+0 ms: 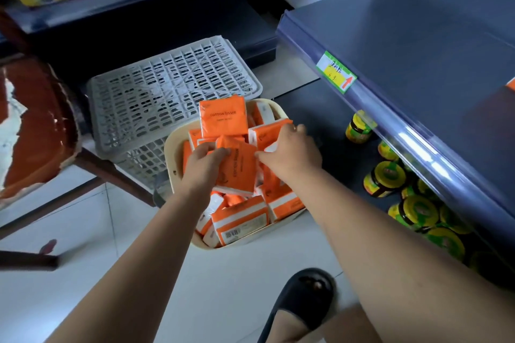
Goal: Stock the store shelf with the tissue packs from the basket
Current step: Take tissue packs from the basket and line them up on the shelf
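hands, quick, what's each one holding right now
Left hand: grips the tilted tissue pack.
Right hand: on another pack in the basket; grip cannot be told.

Orange tissue pack (pixel 237 172), "COTTON TISSUE" print, tilted, gripped at its upper-left corner by left hand (pixel 204 160); right hand (pixel 291 153) thumb at its right edge. Orange/white tissue packs (pixel 239 220) jumbled under the grip, filling cream basket (pixel 172 145). One upright pack (pixel 223 118) just beyond. Dark blue shelf (pixel 418 44) up-right of grip.
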{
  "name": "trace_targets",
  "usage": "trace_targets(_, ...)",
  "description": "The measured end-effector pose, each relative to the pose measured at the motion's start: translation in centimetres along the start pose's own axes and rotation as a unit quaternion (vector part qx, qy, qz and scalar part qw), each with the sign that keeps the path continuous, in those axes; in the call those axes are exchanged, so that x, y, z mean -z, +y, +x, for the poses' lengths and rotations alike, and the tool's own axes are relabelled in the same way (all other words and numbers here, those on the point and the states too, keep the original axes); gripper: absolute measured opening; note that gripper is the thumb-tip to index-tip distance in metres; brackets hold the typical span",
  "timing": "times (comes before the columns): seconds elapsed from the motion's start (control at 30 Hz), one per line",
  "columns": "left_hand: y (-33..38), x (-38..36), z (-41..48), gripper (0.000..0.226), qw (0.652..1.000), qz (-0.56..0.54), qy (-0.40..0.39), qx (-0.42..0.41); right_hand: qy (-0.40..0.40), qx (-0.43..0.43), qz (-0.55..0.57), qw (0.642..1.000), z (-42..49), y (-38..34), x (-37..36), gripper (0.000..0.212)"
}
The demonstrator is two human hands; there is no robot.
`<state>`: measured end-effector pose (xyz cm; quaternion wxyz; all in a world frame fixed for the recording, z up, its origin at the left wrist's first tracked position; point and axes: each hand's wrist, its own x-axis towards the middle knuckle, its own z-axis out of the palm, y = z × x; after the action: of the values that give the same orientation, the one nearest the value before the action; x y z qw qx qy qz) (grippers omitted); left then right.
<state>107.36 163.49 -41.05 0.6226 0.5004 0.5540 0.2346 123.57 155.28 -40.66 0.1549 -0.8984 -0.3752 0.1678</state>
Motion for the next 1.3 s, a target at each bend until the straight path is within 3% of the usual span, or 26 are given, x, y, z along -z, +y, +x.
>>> trace_targets(0.17, -0.1, 0.7, -0.7, 0.027, 0.996, 0.056, -0.073, -0.017, -0.046, -0.079, 0.181, 0.979, 0.0, 0.8, 2.3, 0.059)
trace_targets(0.33, 1.1, 1.7, -1.3, 0.024, 0.995, -0.001, -0.098, -0.015, -0.055, -0.14, 0.405, 0.902, -0.8, 2.0, 5.3, 0.074)
trace_targets(0.5, 3.7, 3.1, -2.2, 0.056, 0.987, -0.05, -0.126, -0.088, -0.056, -0.11, 0.503, 0.856, -2.8, 2.0, 8.0, 0.062)
trace_targets(0.63, 6.5, 3.0, -3.8, 0.048, 0.973, -0.096, -0.17, -0.125, -0.039, -0.013, 0.532, 0.846, -5.2, 2.8, 12.6, 0.037)
trace_targets(0.9, 12.7, -5.7, -9.7, 0.046, 0.924, -0.101, -0.292, -0.224, 0.151, 0.002, 0.487, 0.86, -15.0, 12.8, 25.3, 0.035)
trace_targets(1.07, 14.9, -14.7, -14.4, 0.061, 0.891, -0.1, -0.302, -0.323, 0.302, -0.081, 0.541, 0.781, -20.5, 20.5, 26.8, 0.045)
trace_targets(1.23, 15.0, -22.3, -18.5, 0.044, 0.862, -0.088, -0.348, -0.359, 0.408, -0.14, 0.521, 0.737, -22.6, 24.4, 27.6, 0.046)
trace_targets(1.3, 14.3, -24.8, -19.1, 0.043, 0.856, -0.063, -0.36, -0.366, 0.433, -0.151, 0.491, 0.741, -23.5, 26.2, 27.9, 0.044)
